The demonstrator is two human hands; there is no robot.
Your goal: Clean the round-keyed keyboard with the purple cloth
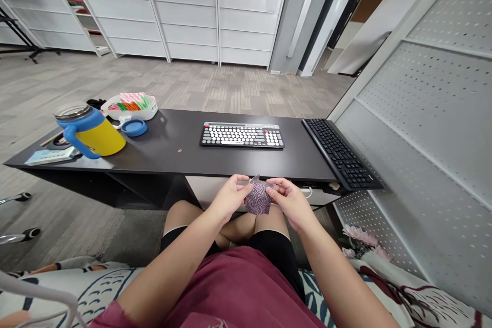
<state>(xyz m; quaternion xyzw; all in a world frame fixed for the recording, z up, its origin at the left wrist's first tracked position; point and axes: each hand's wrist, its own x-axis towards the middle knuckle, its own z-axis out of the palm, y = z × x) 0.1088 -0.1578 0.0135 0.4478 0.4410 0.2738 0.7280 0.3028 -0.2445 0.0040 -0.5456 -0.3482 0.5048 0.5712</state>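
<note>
Before the dark desk (pixel 172 151), left hand (pixel 229 198) and right hand (pixel 291 203) pinch a purple striped paper (pixel 258 201), its edges partly hidden

Person seen from above, torso down. Maroon T-shirt (pixel 246 287), plain fabric, loose folds across the belly. Short sleeves: only the left sleeve (pixel 109 316) shows, its hem rough at the upper arm. Black shorts (pixel 277 252) end above the knees, with a thin pale edge along the hem of the left leg. Forearms uncovered from the elbow down. Left hand (pixel 229 199) and right hand (pixel 292 206) ungloved. Knees and lower thighs uncovered.
</note>
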